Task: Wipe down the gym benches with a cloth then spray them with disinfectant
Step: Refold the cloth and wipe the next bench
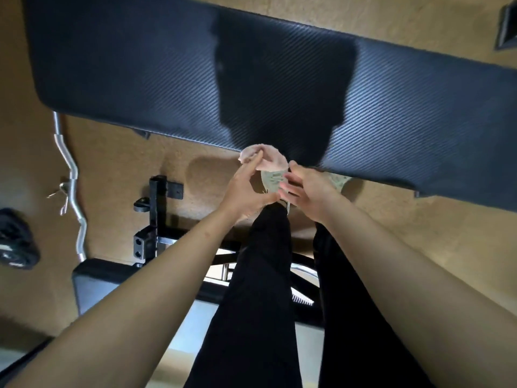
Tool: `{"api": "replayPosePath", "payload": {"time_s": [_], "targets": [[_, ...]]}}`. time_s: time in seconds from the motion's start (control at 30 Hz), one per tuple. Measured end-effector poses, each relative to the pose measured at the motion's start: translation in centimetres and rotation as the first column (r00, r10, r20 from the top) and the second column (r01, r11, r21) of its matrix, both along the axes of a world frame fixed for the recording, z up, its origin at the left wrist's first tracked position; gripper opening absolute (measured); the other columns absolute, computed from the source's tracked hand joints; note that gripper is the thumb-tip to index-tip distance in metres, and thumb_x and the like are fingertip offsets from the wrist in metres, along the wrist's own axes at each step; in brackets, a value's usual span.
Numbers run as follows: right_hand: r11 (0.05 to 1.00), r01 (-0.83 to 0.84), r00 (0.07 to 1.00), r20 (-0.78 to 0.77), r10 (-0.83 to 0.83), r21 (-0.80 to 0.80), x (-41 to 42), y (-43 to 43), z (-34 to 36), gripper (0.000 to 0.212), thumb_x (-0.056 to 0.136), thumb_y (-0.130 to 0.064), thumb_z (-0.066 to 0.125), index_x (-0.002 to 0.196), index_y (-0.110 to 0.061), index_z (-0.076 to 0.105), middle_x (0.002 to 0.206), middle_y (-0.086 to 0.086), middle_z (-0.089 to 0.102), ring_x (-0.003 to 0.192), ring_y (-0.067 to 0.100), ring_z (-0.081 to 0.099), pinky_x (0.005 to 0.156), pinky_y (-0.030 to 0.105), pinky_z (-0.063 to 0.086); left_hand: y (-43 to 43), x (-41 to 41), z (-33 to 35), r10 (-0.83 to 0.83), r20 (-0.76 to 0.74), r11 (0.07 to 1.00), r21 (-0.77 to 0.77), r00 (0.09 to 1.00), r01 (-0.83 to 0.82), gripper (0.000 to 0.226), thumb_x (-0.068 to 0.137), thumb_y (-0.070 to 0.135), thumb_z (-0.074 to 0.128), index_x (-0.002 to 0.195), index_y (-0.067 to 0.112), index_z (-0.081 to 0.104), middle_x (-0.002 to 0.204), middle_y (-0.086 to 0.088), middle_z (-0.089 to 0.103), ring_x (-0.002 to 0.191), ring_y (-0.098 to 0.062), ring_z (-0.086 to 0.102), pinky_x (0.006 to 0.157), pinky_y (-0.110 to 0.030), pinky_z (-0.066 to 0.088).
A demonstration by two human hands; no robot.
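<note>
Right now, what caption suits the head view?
Left hand and right hand hold a pink cloth beside the black bench.

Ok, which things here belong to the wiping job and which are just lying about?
Job: cloth, pinched by the left hand with the right hand at its edge; black bench ahead; what looks like a second bench pad at lower left. No spray bottle in view.
Lying about: curl bar, weight plate, black frame on the floor.
</note>
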State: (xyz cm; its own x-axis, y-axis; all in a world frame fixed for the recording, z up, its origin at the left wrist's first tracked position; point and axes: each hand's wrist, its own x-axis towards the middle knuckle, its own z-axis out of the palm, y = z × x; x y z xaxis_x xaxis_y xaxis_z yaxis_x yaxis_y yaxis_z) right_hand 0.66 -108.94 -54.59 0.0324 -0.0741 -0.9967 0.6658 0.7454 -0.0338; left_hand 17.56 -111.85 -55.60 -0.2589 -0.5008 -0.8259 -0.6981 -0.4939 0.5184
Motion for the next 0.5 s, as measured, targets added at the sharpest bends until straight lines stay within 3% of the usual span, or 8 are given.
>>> {"api": "replayPosePath", "payload": {"time_s": [0.07,0.13,0.23,0.3,0.4,0.47,0.5], "targets": [[0.993,0.113,0.983,0.149,-0.108,-0.025,1.3,-0.2,-0.4,0.035,0.1,-0.03,0.062,0.126,-0.007,0.058,0.128,0.012,0.065,0.113,0.025,0.067,0.083,0.034,0.06,-0.3,0.7,0.3,-0.108,-0.037,0.994,-0.022,0.993,0.108,0.1,0.073,0.028,0.086,0.159,0.034,0.035,0.164,0.008,0.036,0.15,-0.008,0.032,0.123,-0.042,0.034],[0.963,0.268,0.94,0.218,-0.264,0.01,2.3,-0.2,-0.9,0.038,0.096,-0.029,0.069,0.124,-0.006,0.063,0.124,0.013,0.069,0.111,0.023,0.069,0.092,0.037,0.059,-0.9,1.3,0.7,-0.231,-0.013,0.972,-0.043,0.973,0.23,0.098,0.076,0.021,0.083,0.159,0.04,0.034,0.162,0.01,0.037,0.148,-0.01,0.032,0.122,-0.042,0.034],[0.9,0.425,0.869,0.235,-0.435,0.092,3.0,-1.3,-1.4,0.027,0.097,-0.018,0.067,0.12,-0.003,0.067,0.116,0.016,0.072,0.109,0.023,0.07,0.098,0.036,0.057,-2.0,2.3,1.2,-0.33,0.013,0.943,-0.048,0.944,0.33,0.097,0.078,0.018,0.081,0.155,0.05,0.033,0.158,0.013,0.04,0.144,-0.01,0.036,0.119,-0.044,0.037],[0.841,0.519,0.816,0.203,-0.541,0.154,3.2,-1.5,-1.9,0.019,0.1,-0.011,0.062,0.115,0.0,0.065,0.116,0.018,0.071,0.105,0.024,0.07,0.095,0.035,0.058,-2.6,2.9,1.5,-0.387,0.06,0.917,-0.079,0.92,0.391,0.088,0.08,0.025,0.077,0.153,0.052,0.036,0.148,0.017,0.049,0.133,-0.007,0.046,0.113,-0.042,0.045],[0.845,0.503,0.848,0.09,-0.523,0.181,2.8,-1.4,-2.4,0.03,0.107,-0.024,0.051,0.126,-0.003,0.061,0.129,0.008,0.066,0.1,0.019,0.065,0.08,0.023,0.054,-3.4,3.1,2.2,-0.441,0.256,0.812,-0.295,0.86,0.504,0.067,0.083,0.035,0.067,0.147,0.044,0.048,0.118,0.01,0.055,0.11,-0.012,0.054,0.09,-0.045,0.055],[0.913,0.398,0.917,-0.018,-0.398,0.095,2.6,-0.6,-2.7,0.045,0.106,-0.043,0.046,0.135,-0.01,0.058,0.122,-0.005,0.066,0.099,0.011,0.062,0.073,0.015,0.045,-3.7,2.5,2.4,-0.421,0.383,0.753,-0.359,0.822,0.552,0.062,0.087,0.03,0.069,0.146,0.035,0.052,0.12,0.004,0.05,0.113,-0.017,0.051,0.087,-0.046,0.055],[0.886,0.451,0.887,0.051,-0.458,0.104,2.6,0.0,-3.0,0.045,0.108,-0.039,0.044,0.139,-0.008,0.055,0.128,-0.001,0.066,0.099,0.013,0.063,0.072,0.017,0.049,-3.8,2.0,2.5,-0.432,0.43,0.728,-0.353,0.792,0.588,0.065,0.087,0.03,0.07,0.149,0.033,0.049,0.13,0.002,0.048,0.122,-0.019,0.047,0.092,-0.046,0.055]]}}
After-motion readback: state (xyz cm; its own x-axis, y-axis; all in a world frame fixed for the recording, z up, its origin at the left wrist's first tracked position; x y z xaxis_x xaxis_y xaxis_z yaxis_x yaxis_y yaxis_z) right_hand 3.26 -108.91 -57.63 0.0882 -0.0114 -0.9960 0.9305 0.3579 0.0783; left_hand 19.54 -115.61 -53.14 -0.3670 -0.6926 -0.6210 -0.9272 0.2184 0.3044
